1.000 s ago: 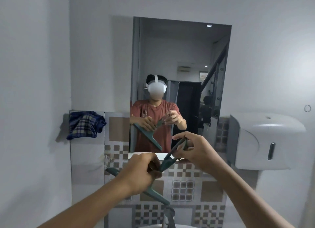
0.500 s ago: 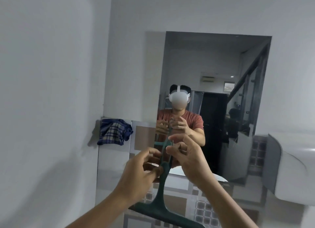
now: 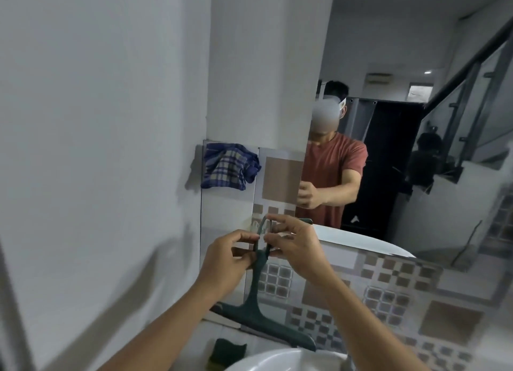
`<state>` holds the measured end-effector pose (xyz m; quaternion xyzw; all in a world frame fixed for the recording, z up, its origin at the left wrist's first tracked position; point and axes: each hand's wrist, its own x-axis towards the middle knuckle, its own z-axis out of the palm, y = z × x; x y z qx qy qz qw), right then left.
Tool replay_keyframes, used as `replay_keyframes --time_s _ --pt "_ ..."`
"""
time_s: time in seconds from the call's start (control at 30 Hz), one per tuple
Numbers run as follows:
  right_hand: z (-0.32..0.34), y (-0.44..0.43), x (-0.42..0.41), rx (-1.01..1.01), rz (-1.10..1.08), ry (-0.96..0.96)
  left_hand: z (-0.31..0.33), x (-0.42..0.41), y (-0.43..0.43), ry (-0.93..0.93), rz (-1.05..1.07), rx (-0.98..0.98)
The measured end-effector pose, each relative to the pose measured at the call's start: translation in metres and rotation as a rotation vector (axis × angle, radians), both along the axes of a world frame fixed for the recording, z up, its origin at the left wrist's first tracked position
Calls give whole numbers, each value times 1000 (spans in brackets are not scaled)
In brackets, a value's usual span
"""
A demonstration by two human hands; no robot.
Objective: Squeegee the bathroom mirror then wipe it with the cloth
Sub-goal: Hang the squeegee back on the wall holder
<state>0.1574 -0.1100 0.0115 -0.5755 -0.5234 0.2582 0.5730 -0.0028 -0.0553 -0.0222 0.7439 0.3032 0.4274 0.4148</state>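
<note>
A dark green squeegee (image 3: 256,309) hangs with its blade down, just above the sink rim, in front of the tiled wall. My left hand (image 3: 230,255) pinches the upper part of its handle from the left. My right hand (image 3: 294,244) holds the loop at the handle's top with its fingertips. The mirror (image 3: 410,137) fills the upper right and reflects the person in a red shirt. A blue checked cloth (image 3: 227,166) hangs on the wall to the left of the mirror, above my hands.
A white sink (image 3: 280,361) curves along the bottom edge. A dark green sponge (image 3: 226,352) lies on the ledge beside it. A white wall (image 3: 97,148) closes in on the left. Patterned tiles (image 3: 388,295) run below the mirror.
The view has swung left and down. The squeegee has turned from tilted across my hands to hanging blade down, and both hands have moved to the top of its handle near the wall.
</note>
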Motion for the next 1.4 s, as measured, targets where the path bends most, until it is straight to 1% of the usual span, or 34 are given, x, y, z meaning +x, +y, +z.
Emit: replay_keyframes --time_s 0.1,0.2,0.3,0.4,0.5,0.6,0.77,0.93,1.03,1.23,1.3,1.4 --pt "-15 22 -1 -18 -22 14 -14 2 22 26 22 12" --pt "-26 42 -2 -27 -88 27 -23 7 46 34 60 42" --pt "-32 60 -2 -2 -171 49 -26 16 64 -12 61 66" --pt "-39 75 2 9 -245 -22 -28 26 78 -36 70 96" --pt "-43 85 6 -14 -273 -111 -34 35 91 -49 86 104" --pt "-50 93 10 -24 -279 -158 -44 42 100 -42 85 94" --pt "-66 96 12 -32 -299 -126 -62 50 107 -49 69 71" --pt "-88 102 9 -15 -373 -106 -75 55 110 -8 85 154" --pt "-97 102 8 -26 -371 -80 -78 55 110 6 88 123" --pt "-97 97 8 -37 -350 -89 -78 56 108 51 131 182" --pt "-95 95 9 -50 -332 -110 -78 55 107 65 137 177" --pt "-90 88 10 -76 -303 -203 -76 51 105 90 117 126"
